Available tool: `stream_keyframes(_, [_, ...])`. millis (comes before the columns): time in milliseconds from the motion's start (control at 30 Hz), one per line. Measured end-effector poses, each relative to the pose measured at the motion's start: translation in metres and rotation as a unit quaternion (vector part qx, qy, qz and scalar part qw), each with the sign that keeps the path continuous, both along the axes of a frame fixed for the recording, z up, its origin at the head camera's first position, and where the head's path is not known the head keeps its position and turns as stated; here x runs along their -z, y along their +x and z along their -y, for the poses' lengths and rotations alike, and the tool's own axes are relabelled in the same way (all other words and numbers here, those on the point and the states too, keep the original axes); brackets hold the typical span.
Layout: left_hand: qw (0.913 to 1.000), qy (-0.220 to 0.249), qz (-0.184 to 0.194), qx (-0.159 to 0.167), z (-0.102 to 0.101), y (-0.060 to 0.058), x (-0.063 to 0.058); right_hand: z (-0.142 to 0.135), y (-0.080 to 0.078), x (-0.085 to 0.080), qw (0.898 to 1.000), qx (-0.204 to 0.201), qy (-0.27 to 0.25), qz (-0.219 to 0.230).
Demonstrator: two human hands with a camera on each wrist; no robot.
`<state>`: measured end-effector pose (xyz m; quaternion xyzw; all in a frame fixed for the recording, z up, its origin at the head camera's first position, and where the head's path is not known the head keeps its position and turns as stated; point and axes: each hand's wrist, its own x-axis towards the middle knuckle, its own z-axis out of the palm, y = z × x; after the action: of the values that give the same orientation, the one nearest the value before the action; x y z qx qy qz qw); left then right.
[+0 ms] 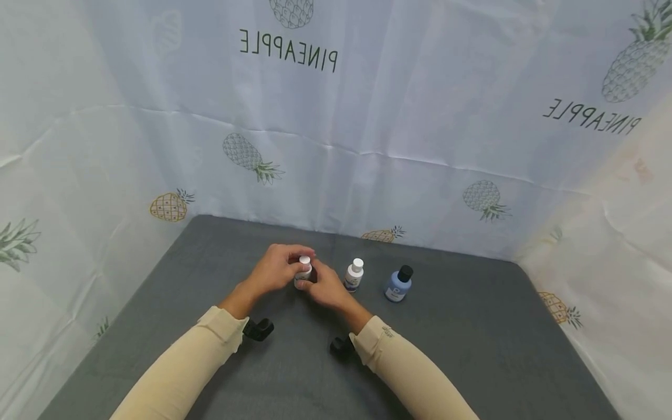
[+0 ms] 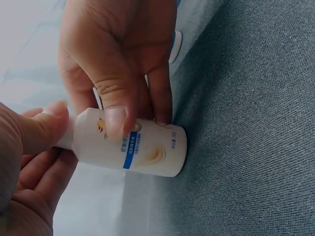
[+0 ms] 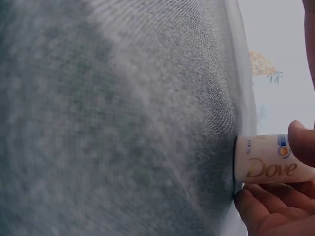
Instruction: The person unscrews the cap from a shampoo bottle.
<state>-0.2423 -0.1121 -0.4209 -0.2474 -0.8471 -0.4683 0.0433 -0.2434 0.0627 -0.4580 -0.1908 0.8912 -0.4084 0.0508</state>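
Note:
A small white Dove bottle (image 1: 303,278) stands on the grey cloth between my two hands. My left hand (image 1: 274,269) pinches its white cap (image 2: 65,136) between thumb and fingers. Around the bottle's body, my right hand (image 1: 326,287) keeps a grip, its thumb lying across the label in the left wrist view. The right wrist view shows the printed side of the bottle (image 3: 266,160) and its base touching the cloth; its cap is out of that frame.
To the right of my hands stands another white bottle (image 1: 354,276) with a white cap. Beyond it is a blue bottle (image 1: 397,286) with a black cap. Grey cloth (image 1: 472,344) covers the table, and a pineapple-print curtain (image 1: 346,105) hangs behind it.

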Motion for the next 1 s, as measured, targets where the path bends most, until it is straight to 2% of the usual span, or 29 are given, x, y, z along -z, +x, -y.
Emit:
stream_keyframes(133, [0.9999,0.002,0.014,-0.01,0.0,0.0,-0.001,0.003,0.001,-0.001,1.0,0.006,-0.002,-0.006])
stream_keyframes(433, [0.9993,0.022,0.028,-0.01,0.002,0.0,-0.008,0.006,0.005,-0.005,0.999,0.019,-0.023,-0.012])
stream_keyframes(733, [0.9994,0.027,0.02,-0.008,0.001,0.001,-0.019,0.007,0.008,-0.007,0.997,0.038,-0.046,-0.052])
stream_keyframes(1000, [0.9984,0.035,0.043,-0.014,0.0,0.003,-0.029,0.007,0.012,-0.015,0.994,0.052,-0.062,-0.076])
